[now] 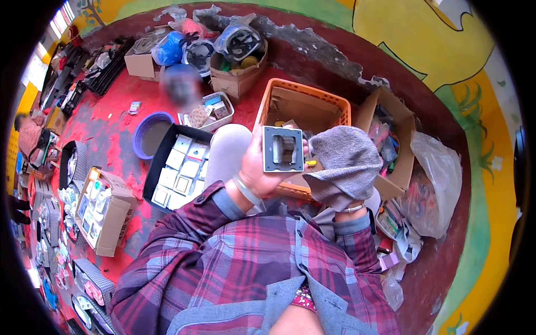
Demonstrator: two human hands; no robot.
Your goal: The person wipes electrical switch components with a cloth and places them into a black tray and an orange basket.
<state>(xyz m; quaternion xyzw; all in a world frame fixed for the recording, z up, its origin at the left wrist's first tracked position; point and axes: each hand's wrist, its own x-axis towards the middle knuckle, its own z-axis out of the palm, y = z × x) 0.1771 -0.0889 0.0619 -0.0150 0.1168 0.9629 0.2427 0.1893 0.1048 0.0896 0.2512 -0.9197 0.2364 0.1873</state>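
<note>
My left hand (254,167) grips a square box-like fitting (268,149) by its edge, with a dark grey frame and a metallic hollow middle. Its kind is not clear to me. A grey cloth (349,159) drapes over my right hand (347,204), hiding most of the fingers. That hand is closed on the cloth, just right of the fitting. Between the two shows a small yellow thing (310,163), too small to name. Beyond both hands stands an orange plastic basket (306,85) lined with cardboard.
On my left, a black tray (149,177) holds several white square pieces, near a purple basin (138,139). A cardboard box (120,218) of small goods stands further left. An open carton (410,120) and a clear plastic bag (441,173) sit to the right.
</note>
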